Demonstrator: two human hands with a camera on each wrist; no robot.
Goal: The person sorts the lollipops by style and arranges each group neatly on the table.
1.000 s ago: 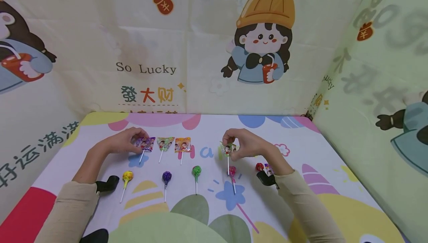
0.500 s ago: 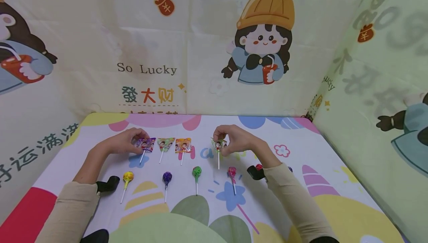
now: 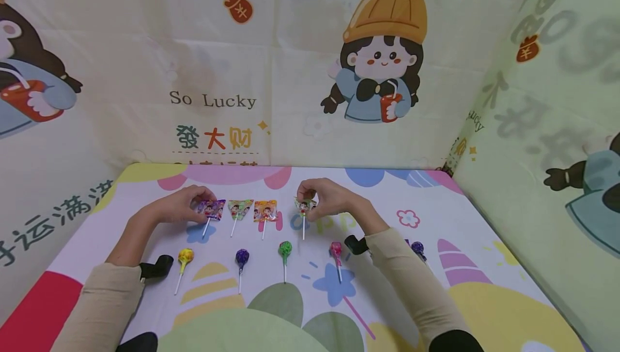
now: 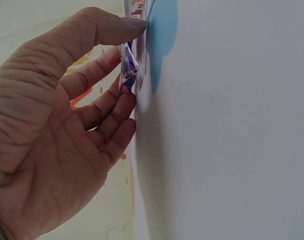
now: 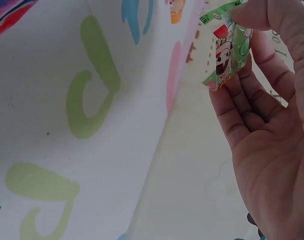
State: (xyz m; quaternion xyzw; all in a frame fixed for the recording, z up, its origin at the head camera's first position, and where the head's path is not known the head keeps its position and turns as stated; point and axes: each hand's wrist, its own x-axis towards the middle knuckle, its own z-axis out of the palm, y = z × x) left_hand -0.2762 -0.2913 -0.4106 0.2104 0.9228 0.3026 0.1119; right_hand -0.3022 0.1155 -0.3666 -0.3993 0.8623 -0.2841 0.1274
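Observation:
In the head view my left hand (image 3: 176,205) pinches the edge of a purple flat-wrapped lollipop (image 3: 213,209) at the left end of the back row. The left wrist view shows the thumb over its crinkled purple wrapper (image 4: 127,61). My right hand (image 3: 331,199) pinches a lollipop in a green printed wrapper (image 3: 303,206) between thumb and fingers, its white stick pointing down. That wrapper (image 5: 226,57) shows up close in the right wrist view. Between the hands lie a green-wrapped lollipop (image 3: 239,209) and an orange-wrapped lollipop (image 3: 265,210), sticks toward me.
Closer to me, a yellow lollipop (image 3: 185,256), a dark purple lollipop (image 3: 242,257), a green lollipop (image 3: 285,248) and a pink lollipop (image 3: 336,250) form a spaced row. Another purple lollipop (image 3: 418,248) is partly hidden by the right sleeve (image 3: 411,282). Printed cloth walls border the table (image 3: 208,309).
My right hand has moved left with the green-wrapped lollipop, toward the orange-wrapped one. The left hand has stayed on the purple-wrapped lollipop. A purple lollipop at the right has come into sight.

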